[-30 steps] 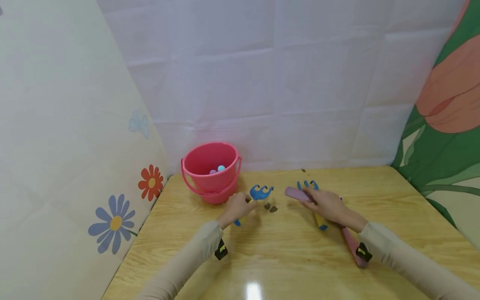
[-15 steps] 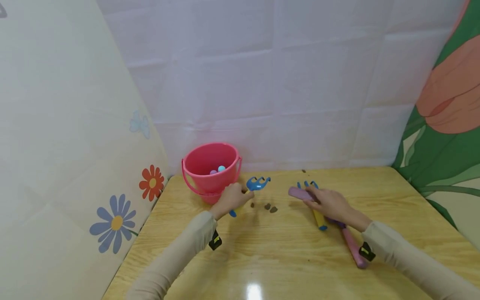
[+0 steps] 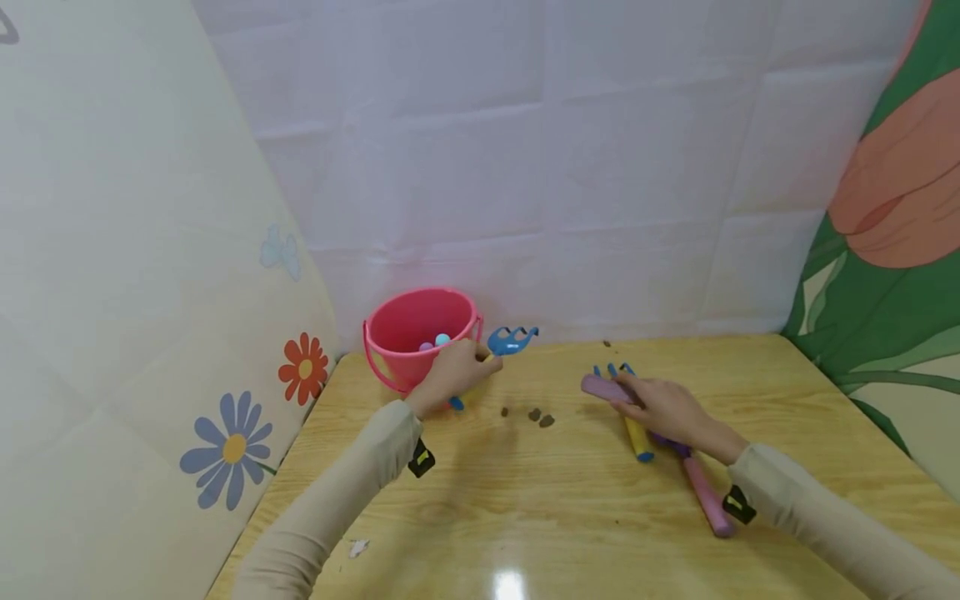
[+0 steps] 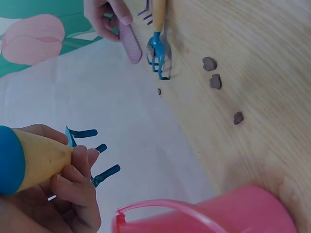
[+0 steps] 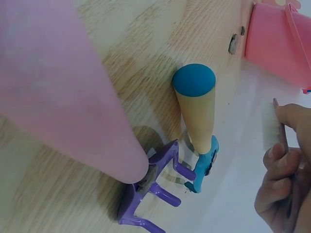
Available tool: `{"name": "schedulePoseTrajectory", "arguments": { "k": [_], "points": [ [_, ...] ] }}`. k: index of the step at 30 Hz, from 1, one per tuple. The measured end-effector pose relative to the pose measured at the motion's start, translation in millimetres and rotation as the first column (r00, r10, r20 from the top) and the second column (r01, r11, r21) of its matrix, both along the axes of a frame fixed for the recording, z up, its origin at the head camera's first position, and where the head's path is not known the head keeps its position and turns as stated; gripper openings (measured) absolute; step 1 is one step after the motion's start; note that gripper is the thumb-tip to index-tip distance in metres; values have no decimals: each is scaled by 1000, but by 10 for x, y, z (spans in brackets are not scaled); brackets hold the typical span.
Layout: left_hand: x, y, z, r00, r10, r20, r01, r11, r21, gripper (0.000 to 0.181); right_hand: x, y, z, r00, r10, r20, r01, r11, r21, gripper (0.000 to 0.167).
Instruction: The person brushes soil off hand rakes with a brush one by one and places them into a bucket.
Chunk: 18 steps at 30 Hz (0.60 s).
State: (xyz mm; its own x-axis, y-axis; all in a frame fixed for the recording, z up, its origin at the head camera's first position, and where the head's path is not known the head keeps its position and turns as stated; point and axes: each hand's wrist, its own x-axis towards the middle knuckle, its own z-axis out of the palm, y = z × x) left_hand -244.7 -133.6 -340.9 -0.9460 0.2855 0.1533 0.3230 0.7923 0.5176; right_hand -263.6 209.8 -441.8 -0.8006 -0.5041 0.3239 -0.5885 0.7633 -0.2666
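My left hand [image 3: 455, 372] grips a hand rake by its yellow handle [image 4: 41, 160], its blue tined head [image 3: 512, 341] raised above the table beside the pink bucket [image 3: 397, 367]. In my right hand [image 3: 663, 410] is a pink brush [image 3: 602, 387]; its pale bristles [image 5: 270, 127] show in the right wrist view. Below that hand lies a second blue-tined rake [image 3: 638, 442] with a yellow handle. Near it, partly covered by the hand and forearm in the head view, rests a purple rake [image 5: 146, 191] with a pink handle [image 3: 707, 497].
Small balls [image 3: 442, 340] sit inside the bucket. Several dark clumps [image 3: 546, 421] are scattered on the wooden table [image 3: 570, 517] between the hands. A white sheet [image 3: 637, 167] hangs behind, and a flower-printed sheet [image 3: 150, 333] stands at the left.
My left hand has lifted the hand rake up and leftward, toward the bucket's front. The right hand has shifted slightly right, still holding the brush.
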Motion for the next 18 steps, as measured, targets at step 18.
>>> {"name": "schedulePoseTrajectory", "arguments": {
  "k": [18],
  "points": [
    [-1,-113,271,998,62,8,-61,998,-22,48,5,12,-21,1000,8,-6,-8,1000,2,46]
  ]
}}
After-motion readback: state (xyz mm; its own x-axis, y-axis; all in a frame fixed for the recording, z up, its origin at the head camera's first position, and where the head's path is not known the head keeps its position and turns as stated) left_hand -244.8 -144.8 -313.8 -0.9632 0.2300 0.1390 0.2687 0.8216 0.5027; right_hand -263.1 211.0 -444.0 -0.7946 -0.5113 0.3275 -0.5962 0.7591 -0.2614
